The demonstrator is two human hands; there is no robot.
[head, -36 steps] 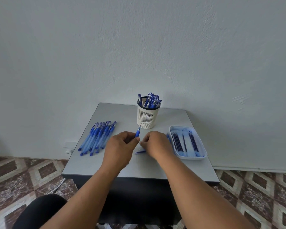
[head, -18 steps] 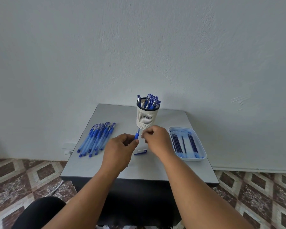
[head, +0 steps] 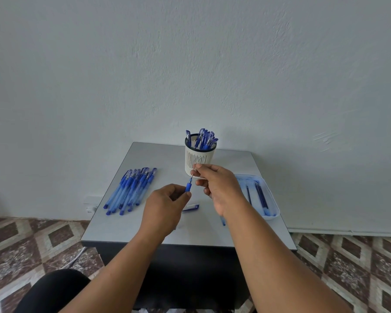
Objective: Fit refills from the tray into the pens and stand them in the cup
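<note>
My left hand (head: 165, 208) grips a blue pen barrel (head: 188, 186), its open end pointing up toward the cup. My right hand (head: 219, 186) pinches the top of a thin refill (head: 192, 175) that enters the barrel, just in front of the white slotted cup (head: 199, 159). Several blue pens (head: 204, 138) stand in that cup. A loose pen cap (head: 191, 207) lies on the grey table (head: 145, 229) between my hands. The pale tray (head: 272, 213) at the right holds a few dark refills (head: 261, 195).
A row of several blue pens (head: 131, 188) lies on the table's left side. A small blue piece (head: 223, 221) lies beside my right wrist. A white wall rises behind the table, patterned floor tiles (head: 32, 245) surround it, and a dark knee shows at the bottom left.
My right hand has risen from the tabletop toward the cup with the refill pinched at the barrel's open end. My left hand has tilted the barrel slightly upward.
</note>
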